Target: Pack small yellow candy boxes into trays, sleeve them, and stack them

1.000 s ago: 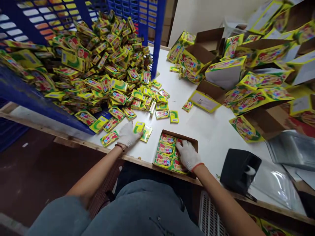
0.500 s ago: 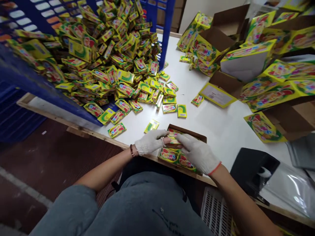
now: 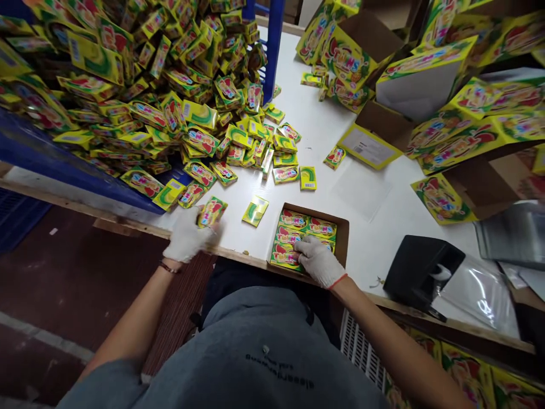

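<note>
My left hand [image 3: 186, 236], in a white knit glove, is at the table's front edge with its fingers closed on a small yellow-green candy box [image 3: 213, 212]. Motion blurs the fingertips. My right hand [image 3: 320, 261], gloved too, rests with its fingers on the small boxes inside an open carton [image 3: 343, 238]. Its thumb is partly hidden, and it grips nothing that I can see. Rows of small boxes [image 3: 293, 220] lie face up in the carton. Between my hands a single candy box [image 3: 255, 211] lies flat on the white table.
A blue plastic crate [image 3: 272, 57] on its side spills a large heap of candy boxes [image 3: 191, 113] at the left. Open printed cartons [image 3: 349, 62] crowd the back right. A black dispenser-like object [image 3: 419, 272] and clear plastic sheets [image 3: 481, 289] lie to the right.
My left hand has moved left from the carton to a candy box at the table edge. The right hand has shifted down-left over the carton, uncovering more of its contents. The view has shifted.
</note>
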### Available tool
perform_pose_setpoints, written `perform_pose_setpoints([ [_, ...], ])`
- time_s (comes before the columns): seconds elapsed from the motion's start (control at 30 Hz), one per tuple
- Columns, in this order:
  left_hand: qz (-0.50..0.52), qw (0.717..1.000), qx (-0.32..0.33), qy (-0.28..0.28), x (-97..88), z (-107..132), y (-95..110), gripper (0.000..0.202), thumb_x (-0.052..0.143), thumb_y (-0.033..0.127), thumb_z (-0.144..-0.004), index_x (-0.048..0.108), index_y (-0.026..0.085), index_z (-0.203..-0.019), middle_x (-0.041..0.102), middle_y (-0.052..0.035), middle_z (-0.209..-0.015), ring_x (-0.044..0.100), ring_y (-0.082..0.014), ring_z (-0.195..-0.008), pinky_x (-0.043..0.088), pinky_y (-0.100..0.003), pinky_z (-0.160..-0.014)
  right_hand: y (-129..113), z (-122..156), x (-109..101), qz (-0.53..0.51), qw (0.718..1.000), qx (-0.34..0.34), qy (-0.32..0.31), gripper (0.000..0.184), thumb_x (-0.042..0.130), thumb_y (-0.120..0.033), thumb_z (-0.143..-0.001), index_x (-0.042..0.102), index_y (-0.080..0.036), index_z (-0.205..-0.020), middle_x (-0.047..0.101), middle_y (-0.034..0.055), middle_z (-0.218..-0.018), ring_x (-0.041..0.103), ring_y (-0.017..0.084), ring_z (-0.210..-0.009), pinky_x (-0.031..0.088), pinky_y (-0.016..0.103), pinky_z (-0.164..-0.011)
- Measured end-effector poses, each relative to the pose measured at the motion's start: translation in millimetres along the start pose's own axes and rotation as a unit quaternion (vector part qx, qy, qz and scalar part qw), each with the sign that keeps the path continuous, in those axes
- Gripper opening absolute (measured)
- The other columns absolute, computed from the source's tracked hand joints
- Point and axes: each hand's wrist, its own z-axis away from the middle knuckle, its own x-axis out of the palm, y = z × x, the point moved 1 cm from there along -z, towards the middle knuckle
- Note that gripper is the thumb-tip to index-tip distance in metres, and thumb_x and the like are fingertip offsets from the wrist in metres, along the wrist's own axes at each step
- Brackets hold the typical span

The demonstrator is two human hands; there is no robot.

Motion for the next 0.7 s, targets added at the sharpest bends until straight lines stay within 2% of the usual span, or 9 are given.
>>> perform_pose_setpoints([
  [0.1,0.179,0.982,0.050,0.026,25.0,18.8,59.7,0.062,0.069,0.049,-0.075,0.052,0.013,-0.123,0.064,-0.0091,-0.106,0.062,-0.0231,-0.090,0.054,-0.037,-0.082,-13.4,7.5,-8.4,-0.044,0.994,-0.053,0.079,0.021,0.057,-0.025,-0.088,0.065,-0.018,-0.107,0.061,0.0093,-0.107,0.057,0.022,-0.098,0.046,0.033,-0.087],
  [0.2,0.214,0.963,0.159,0.042,50.7,32.9,112.3,0.060,0.068,0.047,-0.077,0.053,0.013,-0.125,0.063,-0.0127,-0.109,0.063,-0.0254,-0.098,0.053,-0.040,-0.089,-29.3,9.1,-19.6,-0.155,0.973,-0.090,0.145,0.033,0.057,-0.036,-0.089,0.060,-0.017,-0.116,0.065,0.0096,-0.103,0.061,0.023,-0.093,0.050,0.036,-0.083],
  [0.27,0.217,0.944,0.247,0.023,61.4,33.3,128.2,0.058,0.066,0.043,-0.081,0.052,0.015,-0.129,0.062,-0.0145,-0.118,0.060,-0.0278,-0.111,0.049,-0.042,-0.099,-31.2,6.7,-31.8,-0.208,0.959,-0.092,0.168,0.032,0.051,-0.035,-0.091,0.058,-0.017,-0.116,0.067,0.0089,-0.101,0.062,0.023,-0.090,0.052,0.035,-0.080],
  [0.33,0.194,0.943,0.271,0.019,66.5,23.5,125.9,0.054,0.063,0.040,-0.084,0.052,0.016,-0.131,0.059,-0.0151,-0.127,0.054,-0.0295,-0.122,0.043,-0.045,-0.107,-22.5,2.3,-47.4,-0.202,0.960,-0.085,0.176,0.031,0.048,-0.030,-0.091,0.058,-0.018,-0.117,0.068,0.0085,-0.103,0.063,0.023,-0.093,0.051,0.036,-0.082],
  [0.37,0.166,0.953,0.250,0.026,68.2,15.4,119.7,0.052,0.062,0.040,-0.085,0.053,0.016,-0.130,0.058,-0.0156,-0.128,0.052,-0.0306,-0.125,0.041,-0.046,-0.109,-15.2,-0.9,-54.7,-0.182,0.966,-0.080,0.164,0.031,0.048,-0.028,-0.090,0.058,-0.018,-0.117,0.068,0.0080,-0.104,0.063,0.023,-0.095,0.051,0.036,-0.084],
  [0.47,0.039,0.989,0.139,0.019,76.1,-11.9,95.8,0.068,0.071,0.045,-0.077,0.051,0.011,-0.132,0.056,-0.0191,-0.125,0.051,-0.0360,-0.122,0.042,-0.049,-0.106,7.3,-15.7,-64.5,-0.107,0.988,-0.065,0.085,0.028,0.051,-0.021,-0.087,0.064,-0.021,-0.111,0.069,0.0059,-0.103,0.063,0.022,-0.096,0.049,0.037,-0.088],
  [0.57,-0.038,0.997,0.056,-0.041,86.6,-27.5,78.9,0.078,0.076,0.040,-0.068,0.050,0.009,-0.134,0.057,-0.0198,-0.123,0.054,-0.0373,-0.114,0.044,-0.048,-0.100,15.7,-37.4,-52.5,-0.050,0.997,-0.052,0.011,0.023,0.055,-0.018,-0.086,0.071,-0.022,-0.102,0.069,0.0057,-0.102,0.063,0.021,-0.095,0.049,0.034,-0.088],
  [0.63,0.016,0.998,0.024,-0.050,89.7,-29.8,73.0,0.064,0.071,0.036,-0.071,0.055,0.011,-0.128,0.060,-0.0184,-0.119,0.056,-0.0354,-0.111,0.044,-0.048,-0.100,13.2,-50.5,-39.4,-0.034,0.999,-0.038,0.002,0.018,0.057,-0.017,-0.086,0.073,-0.020,-0.094,0.066,0.0063,-0.099,0.062,0.019,-0.089,0.049,0.031,-0.081],
  [0.7,0.184,0.982,-0.013,-0.048,88.3,-29.0,69.5,0.051,0.067,0.038,-0.074,0.060,0.012,-0.118,0.065,-0.0163,-0.113,0.060,-0.0322,-0.107,0.046,-0.047,-0.098,9.2,-58.5,-28.9,-0.019,0.999,-0.028,0.020,0.017,0.056,-0.017,-0.087,0.073,-0.018,-0.084,0.063,0.0064,-0.096,0.059,0.016,-0.083,0.048,0.027,-0.075],
])
